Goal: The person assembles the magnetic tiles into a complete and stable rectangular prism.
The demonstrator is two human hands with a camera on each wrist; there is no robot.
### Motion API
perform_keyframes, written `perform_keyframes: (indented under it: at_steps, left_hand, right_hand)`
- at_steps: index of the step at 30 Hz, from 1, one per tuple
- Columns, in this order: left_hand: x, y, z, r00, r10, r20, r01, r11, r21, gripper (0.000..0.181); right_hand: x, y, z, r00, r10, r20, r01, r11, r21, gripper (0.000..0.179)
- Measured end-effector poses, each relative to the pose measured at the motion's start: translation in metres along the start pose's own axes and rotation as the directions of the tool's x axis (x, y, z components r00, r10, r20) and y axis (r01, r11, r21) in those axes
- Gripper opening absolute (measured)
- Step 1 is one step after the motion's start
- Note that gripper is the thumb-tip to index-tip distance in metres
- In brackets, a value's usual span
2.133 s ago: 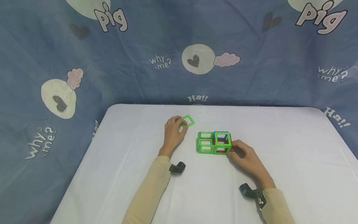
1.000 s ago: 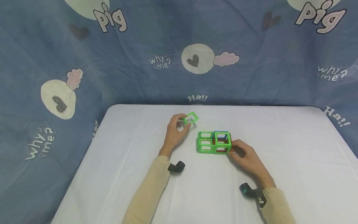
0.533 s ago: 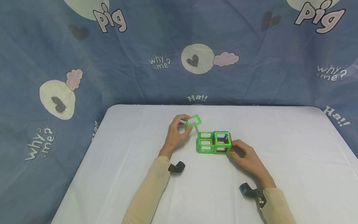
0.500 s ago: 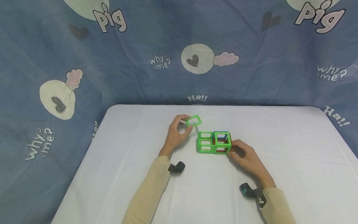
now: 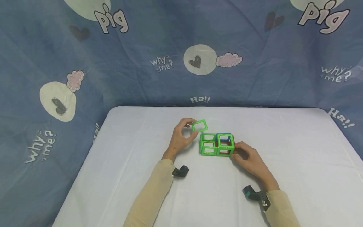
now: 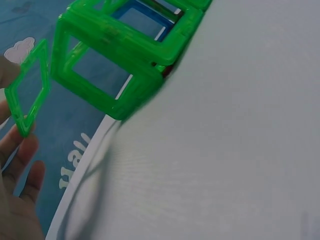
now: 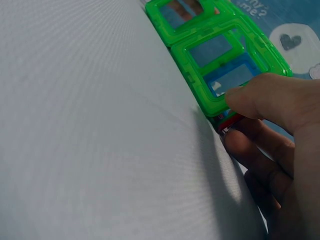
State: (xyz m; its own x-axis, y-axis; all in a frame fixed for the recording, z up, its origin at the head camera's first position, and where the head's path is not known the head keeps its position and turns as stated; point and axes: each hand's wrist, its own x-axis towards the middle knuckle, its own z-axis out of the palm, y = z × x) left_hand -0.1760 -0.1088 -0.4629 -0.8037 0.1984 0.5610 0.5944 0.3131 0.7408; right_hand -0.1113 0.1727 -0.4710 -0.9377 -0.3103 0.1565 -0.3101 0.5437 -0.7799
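My left hand [image 5: 178, 137] pinches a single green square magnetic tile [image 5: 205, 124] between thumb and fingertips, just beyond the far left corner of a small magnetic-tile structure [image 5: 217, 145]. That structure stands on the white table, two box-like cells side by side with green frames, plus blue and red tiles on the right cell. In the left wrist view the held tile [image 6: 45, 70] is tilted and apart from the structure. My right hand [image 5: 252, 159] grips the structure's right end; the right wrist view shows the thumb [image 7: 270, 97] on its green frame and fingertips by a red tile [image 7: 231, 121].
The white-covered table [image 5: 297, 145] extends around the structure on all sides. Behind it hangs a blue printed cloth [image 5: 141, 85]. Each wrist carries a black camera mount, one [image 5: 181, 171] by the left sleeve and another [image 5: 252, 193] by the right.
My left hand has moved rightward and, lately, slightly nearer with the green tile, turning it and bringing it closer to the structure. The right hand and the structure have stayed put.
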Motion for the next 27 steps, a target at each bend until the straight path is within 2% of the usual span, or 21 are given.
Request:
perform_keyframes:
  at_steps: [4,7,12,21,27]
  left_hand:
    - [-0.001,-0.003,0.003,1.000,0.027,0.011,-0.027,1.000,-0.013,0.036]
    - [-0.002,-0.016,0.008,0.999,0.039,0.017,-0.039,0.999,-0.022,0.037]
    - [-0.005,-0.035,0.014,0.999,0.033,0.023,-0.033,0.999,-0.008,0.038]
    - [-0.008,-0.035,0.016,0.998,0.040,0.048,-0.040,0.999,0.001,0.038]
    - [-0.009,-0.033,0.017,0.998,0.050,0.042,-0.050,0.999,0.005,0.039]
  right_hand:
    - [0.001,0.017,0.004,1.000,0.005,-0.004,-0.005,1.000,-0.009,0.029]
    - [0.002,0.029,0.006,1.000,0.007,-0.003,-0.007,1.000,-0.006,0.030]
    - [0.002,0.034,0.006,1.000,-0.013,-0.002,0.014,1.000,0.013,0.027]
    - [0.000,0.034,0.006,1.000,-0.007,-0.012,0.007,1.000,-0.004,0.029]
    - [0.000,0.012,0.002,1.000,-0.008,-0.011,0.008,1.000,0.005,0.029]
